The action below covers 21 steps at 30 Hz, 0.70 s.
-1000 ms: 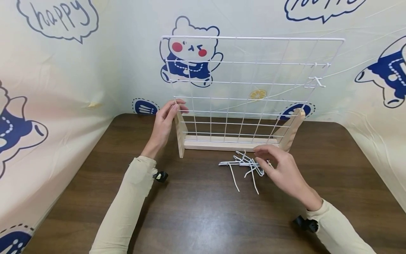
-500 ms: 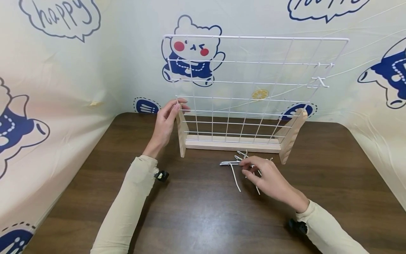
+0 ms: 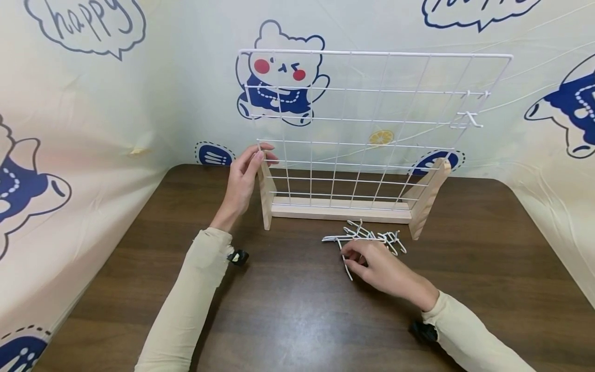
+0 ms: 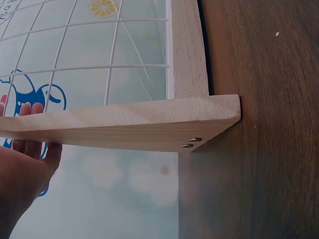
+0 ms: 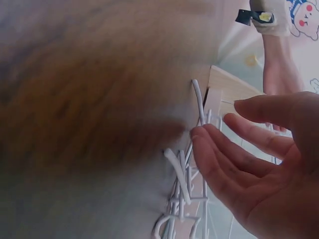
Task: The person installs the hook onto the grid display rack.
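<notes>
A white wire grid rack [image 3: 348, 52] stands upright on the table in wooden end supports. My left hand [image 3: 241, 175] grips the top of its left wooden support [image 3: 266, 199]; in the left wrist view the fingers show on both sides of that wood [image 4: 119, 117]. Loose white wire hooks [image 3: 395, 239] lie in a tangled pile before the rack. Over the pile's left part is my right hand [image 3: 378, 266], fingers loosely bent. The right wrist view has its fingertips right at one hook's prong [image 5: 198, 99], thumb and index finger apart.
Another white hook [image 3: 470, 119] hangs on the upper right of the grid. A wooden bar [image 3: 339, 212] joins the two supports at the bottom. Behind the brown table [image 3: 288, 310] hangs a printed cloth [image 3: 186, 77] with cartoon bears.
My right hand has moved left and slightly toward me across the hook pile, uncovering the hooks on its right. My left hand stays on the rack's left support.
</notes>
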Motion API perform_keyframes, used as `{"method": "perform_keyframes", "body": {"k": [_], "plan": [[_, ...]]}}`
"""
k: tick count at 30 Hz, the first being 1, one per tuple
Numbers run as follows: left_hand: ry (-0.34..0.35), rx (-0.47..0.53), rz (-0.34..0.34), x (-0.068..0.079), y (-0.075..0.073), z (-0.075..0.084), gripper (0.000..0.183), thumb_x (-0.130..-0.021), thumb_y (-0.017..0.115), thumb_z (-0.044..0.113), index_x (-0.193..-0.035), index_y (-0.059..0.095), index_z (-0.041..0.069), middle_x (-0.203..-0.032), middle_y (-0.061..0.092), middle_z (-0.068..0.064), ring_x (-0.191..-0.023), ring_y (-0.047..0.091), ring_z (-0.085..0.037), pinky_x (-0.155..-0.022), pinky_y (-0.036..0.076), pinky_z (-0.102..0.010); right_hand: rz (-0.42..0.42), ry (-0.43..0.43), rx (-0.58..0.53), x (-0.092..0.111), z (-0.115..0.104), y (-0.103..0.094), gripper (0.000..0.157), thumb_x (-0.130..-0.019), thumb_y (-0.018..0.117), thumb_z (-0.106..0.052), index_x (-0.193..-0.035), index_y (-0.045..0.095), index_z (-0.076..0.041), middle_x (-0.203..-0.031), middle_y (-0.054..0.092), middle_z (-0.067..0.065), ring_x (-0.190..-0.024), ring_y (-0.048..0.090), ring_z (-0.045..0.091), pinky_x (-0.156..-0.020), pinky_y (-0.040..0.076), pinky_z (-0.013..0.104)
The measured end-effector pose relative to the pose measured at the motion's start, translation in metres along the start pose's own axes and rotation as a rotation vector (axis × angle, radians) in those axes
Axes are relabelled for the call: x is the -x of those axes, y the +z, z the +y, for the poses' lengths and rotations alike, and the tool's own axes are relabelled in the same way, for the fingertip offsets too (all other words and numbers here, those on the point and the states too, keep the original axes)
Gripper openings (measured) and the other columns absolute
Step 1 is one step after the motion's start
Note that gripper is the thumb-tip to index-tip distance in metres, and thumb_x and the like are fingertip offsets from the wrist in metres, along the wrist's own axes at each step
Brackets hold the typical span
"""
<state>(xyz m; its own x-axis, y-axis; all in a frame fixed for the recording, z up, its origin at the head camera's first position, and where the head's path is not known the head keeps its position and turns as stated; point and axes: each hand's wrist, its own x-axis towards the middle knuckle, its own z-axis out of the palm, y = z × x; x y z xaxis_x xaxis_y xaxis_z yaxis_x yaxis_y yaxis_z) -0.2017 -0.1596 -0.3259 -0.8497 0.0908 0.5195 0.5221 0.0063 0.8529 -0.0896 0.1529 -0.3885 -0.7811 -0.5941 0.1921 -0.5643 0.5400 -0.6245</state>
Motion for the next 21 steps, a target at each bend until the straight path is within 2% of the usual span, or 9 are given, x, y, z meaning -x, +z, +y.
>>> {"method": "perform_keyframes", "body": {"k": [3, 6, 10, 13, 18, 21], "plan": [[-0.003, -0.003, 0.001, 0.002, 0.004, 0.011, 0.032, -0.107, 0.041, 0.011, -0.125, 0.057, -0.009, -0.115, 0.055, -0.041, -0.112, 0.056, -0.046, -0.108, 0.039, -0.043, -0.013, -0.015, 0.035, -0.002, -0.002, 0.003, 0.011, -0.091, 0.069, -0.003, -0.102, 0.07, -0.003, -0.09, 0.07, 0.001, -0.078, 0.064, 0.005, -0.07, 0.056, 0.029], [-0.002, -0.003, 0.004, 0.003, 0.005, 0.014, 0.031, -0.106, 0.041, 0.01, -0.124, 0.057, -0.01, -0.114, 0.055, -0.041, -0.11, 0.058, -0.042, -0.109, 0.038, -0.049, -0.023, -0.027, 0.104, -0.004, -0.004, 0.006, 0.013, -0.089, 0.07, -0.003, -0.102, 0.07, -0.003, -0.091, 0.07, 0.003, -0.077, 0.064, 0.007, -0.07, 0.056, 0.029], [-0.001, 0.005, 0.011, 0.001, 0.0, 0.0, 0.032, -0.107, 0.04, 0.011, -0.125, 0.057, -0.009, -0.114, 0.057, -0.039, -0.108, 0.062, -0.035, -0.109, 0.035, -0.055, -0.045, -0.034, 0.199, -0.004, -0.007, 0.011, 0.013, -0.088, 0.072, -0.005, -0.101, 0.07, -0.004, -0.094, 0.064, 0.003, -0.082, 0.062, 0.013, -0.073, 0.054, 0.031], [-0.003, 0.011, 0.016, -0.001, -0.003, -0.011, 0.031, -0.107, 0.042, 0.012, -0.126, 0.059, -0.005, -0.114, 0.059, -0.035, -0.108, 0.063, -0.03, -0.11, 0.036, -0.053, -0.037, -0.051, 0.25, -0.004, -0.009, 0.014, 0.01, -0.087, 0.072, -0.004, -0.096, 0.068, -0.005, -0.092, 0.06, 0.002, -0.084, 0.06, 0.015, -0.073, 0.054, 0.032], [0.0, 0.008, 0.018, -0.001, -0.003, -0.014, 0.031, -0.107, 0.044, 0.019, -0.126, 0.062, 0.002, -0.113, 0.062, -0.031, -0.108, 0.063, -0.028, -0.109, 0.038, -0.045, -0.01, -0.102, 0.284, -0.004, -0.011, 0.016, 0.016, -0.081, 0.068, 0.008, -0.089, 0.065, -0.006, -0.086, 0.058, 0.001, -0.079, 0.058, 0.013, -0.07, 0.053, 0.03], [0.013, 0.006, 0.018, -0.001, -0.003, -0.014, 0.032, -0.107, 0.045, 0.022, -0.125, 0.063, 0.003, -0.113, 0.062, -0.031, -0.107, 0.063, -0.028, -0.11, 0.037, -0.045, -0.003, -0.099, 0.269, -0.005, -0.012, 0.016, 0.022, -0.077, 0.065, 0.012, -0.089, 0.061, -0.007, -0.081, 0.055, -0.001, -0.075, 0.055, 0.011, -0.066, 0.051, 0.027]]}}
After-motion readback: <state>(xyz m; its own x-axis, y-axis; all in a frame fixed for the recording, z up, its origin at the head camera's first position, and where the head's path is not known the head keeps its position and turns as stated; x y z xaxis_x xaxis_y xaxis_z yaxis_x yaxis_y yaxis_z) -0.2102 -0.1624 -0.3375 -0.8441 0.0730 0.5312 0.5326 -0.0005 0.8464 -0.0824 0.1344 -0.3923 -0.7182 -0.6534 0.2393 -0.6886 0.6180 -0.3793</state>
